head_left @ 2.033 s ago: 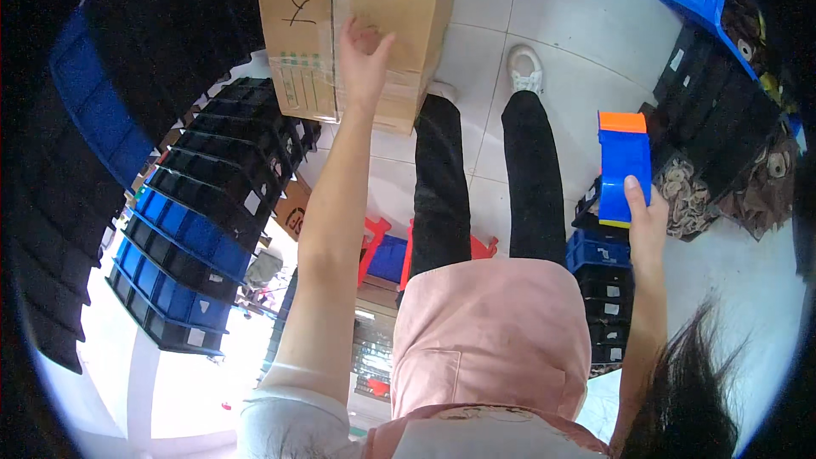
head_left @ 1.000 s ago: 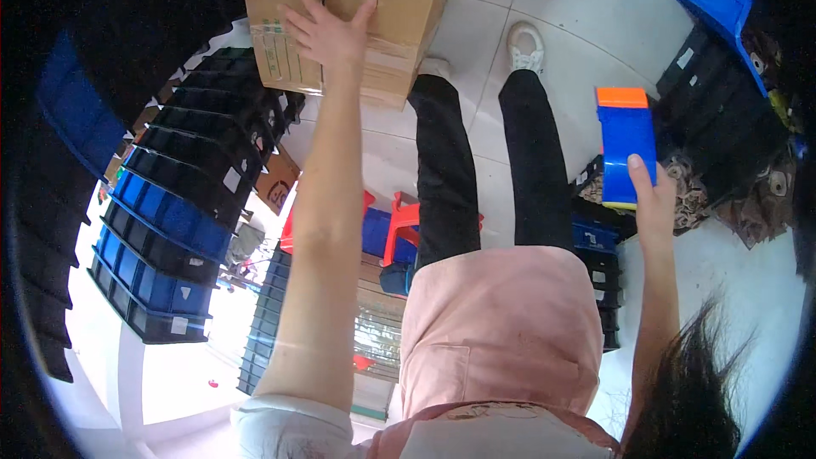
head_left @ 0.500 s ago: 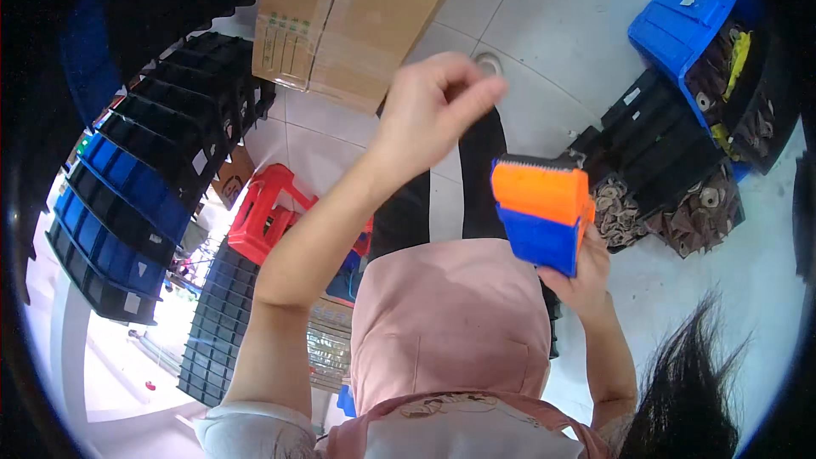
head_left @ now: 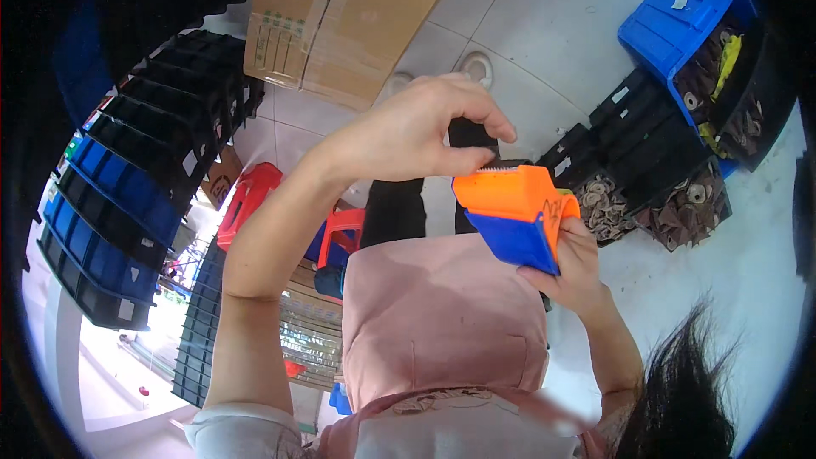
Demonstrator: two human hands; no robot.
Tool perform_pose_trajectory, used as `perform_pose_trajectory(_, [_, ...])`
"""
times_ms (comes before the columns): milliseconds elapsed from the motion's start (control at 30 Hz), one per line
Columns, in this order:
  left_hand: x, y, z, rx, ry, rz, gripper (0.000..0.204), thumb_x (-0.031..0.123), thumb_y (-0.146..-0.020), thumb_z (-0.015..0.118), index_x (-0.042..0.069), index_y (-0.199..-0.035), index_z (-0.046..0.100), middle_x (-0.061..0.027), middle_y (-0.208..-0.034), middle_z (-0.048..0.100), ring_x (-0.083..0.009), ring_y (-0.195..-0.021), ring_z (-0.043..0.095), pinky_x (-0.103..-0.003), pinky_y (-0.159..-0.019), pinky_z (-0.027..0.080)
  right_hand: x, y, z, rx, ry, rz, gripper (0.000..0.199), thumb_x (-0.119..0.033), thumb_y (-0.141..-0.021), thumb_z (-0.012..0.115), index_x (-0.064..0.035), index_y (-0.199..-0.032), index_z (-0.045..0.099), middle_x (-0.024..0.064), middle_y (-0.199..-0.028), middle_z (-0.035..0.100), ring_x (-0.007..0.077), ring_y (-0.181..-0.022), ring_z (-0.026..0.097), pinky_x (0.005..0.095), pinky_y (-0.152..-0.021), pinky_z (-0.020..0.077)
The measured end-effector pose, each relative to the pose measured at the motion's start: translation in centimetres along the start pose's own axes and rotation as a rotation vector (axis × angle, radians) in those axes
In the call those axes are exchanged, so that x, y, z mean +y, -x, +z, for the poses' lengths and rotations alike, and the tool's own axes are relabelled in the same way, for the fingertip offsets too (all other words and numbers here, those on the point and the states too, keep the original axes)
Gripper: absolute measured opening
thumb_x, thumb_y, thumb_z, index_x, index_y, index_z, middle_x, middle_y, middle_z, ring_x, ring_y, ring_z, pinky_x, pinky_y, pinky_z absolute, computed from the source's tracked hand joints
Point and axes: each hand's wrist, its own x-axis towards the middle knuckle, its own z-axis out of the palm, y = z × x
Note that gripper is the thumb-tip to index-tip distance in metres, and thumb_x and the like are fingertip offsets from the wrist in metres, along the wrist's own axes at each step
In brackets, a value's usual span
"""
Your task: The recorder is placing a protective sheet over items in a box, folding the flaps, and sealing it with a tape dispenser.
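Observation:
In my right hand (head_left: pixel 569 268) is an orange and blue tape dispenser (head_left: pixel 510 195), held by its right side with the fingers wrapped behind it. Its serrated cutting edge faces away from me, over my lap. My left hand (head_left: pixel 438 123) hovers just beyond that edge, thumb and fingers apart. The left thumb tip lies right beside the teeth; I cannot tell if it touches them. No tape shows between the left fingers. Below both hands is my pink apron (head_left: pixel 442 314).
A taped cardboard box (head_left: pixel 357 25) stands on the tiled floor ahead. Stacked black and blue crates (head_left: pixel 144 153) rise at left, near a red plastic stool (head_left: pixel 246 200). At right, a blue bin (head_left: pixel 680 4) and black bins (head_left: pixel 646 132) hold brown scraps and rolls.
My left hand has come down and nearer to the dispenser, its fingers opening. The dispenser, in my right hand, has shifted left and turned slightly, showing more of its right side.

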Motion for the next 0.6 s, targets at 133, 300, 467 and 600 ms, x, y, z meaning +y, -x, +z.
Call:
perform_pose_trajectory(133, [-0.6, 0.6, -1.3, 0.005, 0.152, -0.022, 0.023, 0.009, -0.07, 0.067, 0.002, -0.092, 0.066, -0.0081, -0.089, 0.065, -0.0181, -0.089, 0.058, -0.03, -0.082, 0.042, -1.1, -2.0, -0.2, -0.021, 0.017, -0.026, 0.041, -0.026, -0.057, 0.079, 0.002, -0.081, 0.06, 0.0095, -0.072, 0.061, 0.0294, -0.069, 0.056, 0.0365, -0.07, 0.0447])
perform_pose_trajectory(300, [-1.3, 0.9, -3.9, 0.033, 0.211, -0.127, 0.015, 0.01, -0.076, 0.068, 0.002, -0.088, 0.066, -0.0046, -0.082, 0.066, -0.0113, -0.08, 0.058, -0.026, -0.074, 0.044, -2.3, -5.1, -0.8, -0.098, 0.069, -0.014, 0.036, -0.025, -0.059, 0.078, 0.0003, -0.073, 0.057, 0.01, -0.07, 0.06, 0.0291, -0.067, 0.056, 0.0362, -0.068, 0.0443])
perform_pose_trajectory(467, [-4.2, 1.8, -6.3, 0.186, 0.373, -0.202, 0.014, 0.016, -0.081, 0.068, 0.003, -0.083, 0.064, -0.0014, -0.08, 0.064, -0.0069, -0.075, 0.056, -0.023, -0.07, 0.044, -2.8, -10.4, -1.2, -0.224, 0.086, 0.045, 0.035, -0.025, -0.066, 0.075, 0.0014, -0.082, 0.058, 0.014, -0.073, 0.06, 0.0326, -0.068, 0.056, 0.0379, -0.065, 0.0436])
perform_pose_trajectory(600, [-6.6, 1.9, -11.1, 0.272, 0.611, -0.244, 0.016, 0.017, -0.082, 0.067, 0.002, -0.085, 0.061, 0.0007, -0.078, 0.061, -0.0054, -0.072, 0.053, -0.022, -0.068, 0.044, -5.0, -17.7, -2.1, -0.269, 0.001, 0.364, 0.036, -0.03, -0.071, 0.073, -0.0019, -0.068, 0.051, 0.0161, -0.061, 0.054, 0.0353, -0.058, 0.054, 0.0404, -0.056, 0.0436])
